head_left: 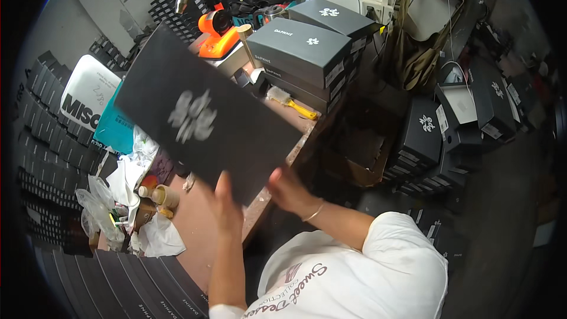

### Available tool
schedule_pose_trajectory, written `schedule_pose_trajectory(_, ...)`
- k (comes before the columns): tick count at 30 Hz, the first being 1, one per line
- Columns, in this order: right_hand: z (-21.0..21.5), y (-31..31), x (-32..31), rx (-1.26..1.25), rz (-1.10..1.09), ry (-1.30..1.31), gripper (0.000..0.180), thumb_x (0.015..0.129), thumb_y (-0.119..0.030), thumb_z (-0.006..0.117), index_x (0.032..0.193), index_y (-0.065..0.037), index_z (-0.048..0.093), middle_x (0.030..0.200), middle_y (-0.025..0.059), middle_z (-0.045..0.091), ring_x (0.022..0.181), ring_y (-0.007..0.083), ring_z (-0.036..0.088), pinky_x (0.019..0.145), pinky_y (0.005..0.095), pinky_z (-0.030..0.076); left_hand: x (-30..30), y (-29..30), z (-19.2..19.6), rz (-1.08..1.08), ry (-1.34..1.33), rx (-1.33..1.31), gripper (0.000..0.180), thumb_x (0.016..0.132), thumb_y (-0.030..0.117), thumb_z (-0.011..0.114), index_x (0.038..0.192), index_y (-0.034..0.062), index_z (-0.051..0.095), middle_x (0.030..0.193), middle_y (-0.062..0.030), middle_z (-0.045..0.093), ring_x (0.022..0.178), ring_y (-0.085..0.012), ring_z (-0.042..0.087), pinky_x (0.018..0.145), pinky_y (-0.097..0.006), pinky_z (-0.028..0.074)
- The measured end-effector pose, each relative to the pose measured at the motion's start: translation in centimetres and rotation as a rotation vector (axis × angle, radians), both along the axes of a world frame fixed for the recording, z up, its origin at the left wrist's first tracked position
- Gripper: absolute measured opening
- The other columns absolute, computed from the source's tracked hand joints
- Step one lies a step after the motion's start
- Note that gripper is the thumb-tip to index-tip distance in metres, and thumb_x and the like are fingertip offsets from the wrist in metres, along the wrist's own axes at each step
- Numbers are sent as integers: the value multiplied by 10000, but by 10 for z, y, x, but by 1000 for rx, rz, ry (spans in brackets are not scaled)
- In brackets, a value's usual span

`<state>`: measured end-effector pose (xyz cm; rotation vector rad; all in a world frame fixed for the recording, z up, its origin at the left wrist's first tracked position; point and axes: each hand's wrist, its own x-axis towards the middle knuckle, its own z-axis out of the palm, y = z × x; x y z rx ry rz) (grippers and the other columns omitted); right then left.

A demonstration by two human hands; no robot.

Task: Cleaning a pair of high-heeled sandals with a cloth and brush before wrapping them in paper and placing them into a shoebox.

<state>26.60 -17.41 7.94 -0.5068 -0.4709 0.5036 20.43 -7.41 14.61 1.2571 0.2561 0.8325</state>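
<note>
A black shoebox [236,136] with a silver flower-like print is held up above the pinkish work table [198,224], its broad face toward me and tilted. My left hand [225,204] grips its near edge, the thumb lying against the broad face. My right hand [289,192], with a thin bracelet at the wrist, holds the near right corner. The fingers of both hands are partly hidden and slightly blurred. Whatever the box contains does not show.
Stacked dark shoeboxes [301,50] and a yellow-handled brush [293,104] occupy the table's far right. An orange tape dispenser [218,38] stands behind. Bottles [165,197], plastic bags [100,207] and crumpled paper [160,236] lie left. More boxes [420,133] are piled at right, near a cardboard carton [354,156].
</note>
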Motion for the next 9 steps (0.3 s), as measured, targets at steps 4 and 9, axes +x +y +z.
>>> schedule_pose_trajectory(4, 74, -52, 67, 116, -272, 145, 492, 927, -470, 538, 1252, -102, 529, 1222, 56, 592, 1144, 205, 559, 975, 380, 463, 74, -37, 57, -357, -27, 263, 908, 859, 165, 697, 1521, 93, 80, 1398, -175, 385, 1280, -252, 414, 1014, -359, 397)
schedule_pose_trajectory(9, 150, -114, 173, 38, -186, 54, 622, 892, -466, 526, 1316, -14, 471, 1331, 175, 530, 1223, 356, 523, 1035, 534, 419, 67, -42, 57, -799, 84, 644, 844, 880, 362, 674, 1516, 100, 185, 1545, -187, 224, 1438, -311, 212, 1162, -431, 140)
